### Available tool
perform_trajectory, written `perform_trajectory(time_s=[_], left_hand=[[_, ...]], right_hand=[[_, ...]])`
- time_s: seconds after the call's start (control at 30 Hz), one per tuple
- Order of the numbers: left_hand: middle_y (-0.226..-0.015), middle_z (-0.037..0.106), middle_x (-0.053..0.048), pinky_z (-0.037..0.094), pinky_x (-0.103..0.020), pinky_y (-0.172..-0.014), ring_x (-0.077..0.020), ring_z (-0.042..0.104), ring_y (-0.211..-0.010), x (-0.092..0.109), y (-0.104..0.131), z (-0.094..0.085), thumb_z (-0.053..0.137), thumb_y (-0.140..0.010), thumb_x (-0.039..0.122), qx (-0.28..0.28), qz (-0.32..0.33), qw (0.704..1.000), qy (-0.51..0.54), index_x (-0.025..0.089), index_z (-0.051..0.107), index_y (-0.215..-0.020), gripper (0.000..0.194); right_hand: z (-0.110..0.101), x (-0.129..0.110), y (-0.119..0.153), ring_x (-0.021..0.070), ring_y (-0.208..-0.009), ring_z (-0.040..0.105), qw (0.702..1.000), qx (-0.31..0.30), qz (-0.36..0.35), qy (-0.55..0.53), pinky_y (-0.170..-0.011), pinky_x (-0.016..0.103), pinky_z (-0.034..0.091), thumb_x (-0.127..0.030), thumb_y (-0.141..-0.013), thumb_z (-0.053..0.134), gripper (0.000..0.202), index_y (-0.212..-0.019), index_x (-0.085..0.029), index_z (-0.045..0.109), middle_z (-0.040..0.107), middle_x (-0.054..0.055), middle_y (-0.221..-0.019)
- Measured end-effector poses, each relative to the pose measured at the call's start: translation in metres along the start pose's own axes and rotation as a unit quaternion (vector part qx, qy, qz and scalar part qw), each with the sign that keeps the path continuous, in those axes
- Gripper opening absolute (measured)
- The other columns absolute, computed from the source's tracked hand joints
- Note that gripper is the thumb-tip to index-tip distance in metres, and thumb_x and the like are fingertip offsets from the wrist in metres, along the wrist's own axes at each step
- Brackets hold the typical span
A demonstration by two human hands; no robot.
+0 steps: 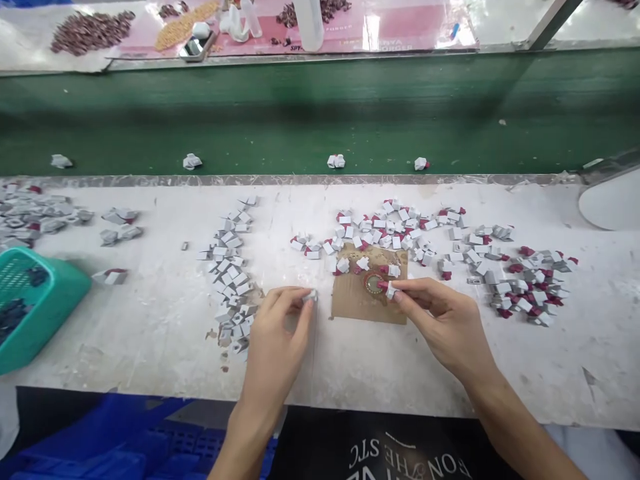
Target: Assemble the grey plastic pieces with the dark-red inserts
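Between the thumb and forefinger of my left hand is a small white plastic part, mostly covered by the fingertips. My right hand pinches a white part with a dark red piece over a brown cardboard piece. Beside that part, a round glue-like ring shows on the cardboard. A few white-and-red parts rest on the cardboard's upper half. Left of my left hand runs a strip of plain white parts.
White-and-red parts are heaped at the right, more behind the cardboard. A teal basket with dark pieces stands at left. Beyond the table edge, a green belt carries several spaced parts. Past it, a pink-covered surface holds brown and yellow piles.
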State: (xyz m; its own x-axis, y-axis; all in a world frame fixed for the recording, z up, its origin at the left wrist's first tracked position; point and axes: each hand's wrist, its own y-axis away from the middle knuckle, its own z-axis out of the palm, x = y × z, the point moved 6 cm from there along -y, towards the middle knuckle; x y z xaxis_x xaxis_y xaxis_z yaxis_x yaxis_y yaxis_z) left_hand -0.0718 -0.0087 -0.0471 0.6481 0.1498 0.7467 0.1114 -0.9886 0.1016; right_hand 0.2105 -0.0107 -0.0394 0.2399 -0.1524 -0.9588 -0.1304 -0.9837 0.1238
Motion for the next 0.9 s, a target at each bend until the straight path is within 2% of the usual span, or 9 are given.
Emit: perform_trajectory(time_s=[0.17, 0.27, 0.4, 0.47, 0.6, 0.7, 0.8, 0.9], left_hand=[[-0.108, 0.081, -0.006, 0.065, -0.046, -0.088, -0.0296, 0.078, -0.098, 0.001, 0.004, -0.004, 0.069, -0.102, 0.034, -0.033, -0.001, 0.999, 0.001, 0.030, 0.076, -0.092, 0.013], [-0.105, 0.081, -0.006, 0.065, -0.047, -0.087, -0.0297, 0.076, -0.094, 0.000, 0.005, -0.004, 0.072, -0.097, 0.031, -0.041, -0.004, 0.999, -0.017, 0.031, 0.077, -0.099, 0.006], [-0.107, 0.081, -0.007, 0.065, -0.047, -0.087, -0.0302, 0.077, -0.095, 0.002, 0.007, 0.000, 0.075, -0.097, 0.041, -0.056, -0.015, 0.998, -0.011, 0.031, 0.081, -0.110, 0.017], [-0.106, 0.081, -0.007, 0.065, -0.047, -0.087, -0.0298, 0.077, -0.094, 0.003, 0.008, 0.001, 0.072, -0.100, 0.044, -0.062, -0.014, 0.998, -0.003, 0.031, 0.082, -0.107, 0.018], [-0.100, 0.081, -0.005, 0.064, -0.044, -0.080, -0.0261, 0.074, -0.082, -0.001, 0.007, 0.003, 0.072, -0.096, 0.037, -0.077, -0.026, 0.997, 0.012, 0.029, 0.076, -0.091, 0.010], [-0.095, 0.081, -0.005, 0.065, -0.045, -0.078, -0.0265, 0.075, -0.079, -0.001, 0.003, 0.003, 0.076, -0.092, 0.036, -0.078, -0.052, 0.995, 0.027, 0.029, 0.079, -0.098, 0.010], [-0.102, 0.086, -0.006, 0.070, -0.047, -0.086, -0.0288, 0.082, -0.092, 0.015, -0.004, 0.009, 0.083, -0.092, 0.043, -0.097, -0.067, 0.985, 0.124, 0.030, 0.086, -0.109, 0.021], [-0.106, 0.089, -0.006, 0.073, -0.045, -0.092, -0.0282, 0.085, -0.099, 0.045, -0.013, 0.022, 0.088, -0.093, 0.042, -0.127, -0.072, 0.955, 0.259, 0.030, 0.086, -0.107, 0.019]], right_hand=[[0.002, 0.002, 0.002, 0.0287, -0.095, 0.091, 1.000, -0.001, -0.007, 0.001, -0.085, 0.043, 0.078, -0.036, -0.101, 0.084, 0.012, -0.104, -0.030, 0.093, 0.094, 0.005, -0.105], [0.002, 0.003, 0.003, 0.0301, -0.098, 0.091, 1.000, -0.009, -0.004, 0.013, -0.087, 0.046, 0.078, -0.037, -0.102, 0.083, 0.013, -0.105, -0.030, 0.093, 0.094, 0.005, -0.107], [0.003, 0.005, 0.003, 0.0312, -0.099, 0.092, 1.000, -0.009, -0.003, 0.011, -0.088, 0.048, 0.078, -0.038, -0.102, 0.083, 0.014, -0.106, -0.030, 0.093, 0.094, 0.006, -0.109], [0.003, 0.004, 0.003, 0.0300, -0.096, 0.091, 1.000, -0.008, -0.008, 0.010, -0.087, 0.046, 0.078, -0.037, -0.102, 0.083, 0.013, -0.105, -0.030, 0.093, 0.094, 0.005, -0.107], [0.001, 0.002, 0.003, 0.0274, -0.091, 0.090, 1.000, 0.003, -0.011, 0.000, -0.083, 0.041, 0.078, -0.033, -0.100, 0.084, 0.011, -0.102, -0.032, 0.094, 0.093, 0.003, -0.100], [-0.001, 0.002, 0.003, 0.0265, -0.092, 0.090, 0.999, 0.012, 0.003, -0.043, -0.083, 0.039, 0.077, -0.033, -0.098, 0.087, 0.008, -0.101, -0.034, 0.095, 0.092, 0.002, -0.098], [-0.001, 0.004, 0.002, 0.0248, -0.089, 0.090, 0.991, 0.005, 0.041, -0.128, -0.081, 0.038, 0.078, -0.037, -0.100, 0.091, 0.011, -0.110, -0.037, 0.095, 0.093, 0.002, -0.103], [0.005, 0.002, -0.001, 0.0262, -0.095, 0.091, 0.975, -0.018, 0.061, -0.213, -0.090, 0.045, 0.079, -0.047, -0.102, 0.091, 0.018, -0.118, -0.039, 0.095, 0.093, 0.004, -0.117]])
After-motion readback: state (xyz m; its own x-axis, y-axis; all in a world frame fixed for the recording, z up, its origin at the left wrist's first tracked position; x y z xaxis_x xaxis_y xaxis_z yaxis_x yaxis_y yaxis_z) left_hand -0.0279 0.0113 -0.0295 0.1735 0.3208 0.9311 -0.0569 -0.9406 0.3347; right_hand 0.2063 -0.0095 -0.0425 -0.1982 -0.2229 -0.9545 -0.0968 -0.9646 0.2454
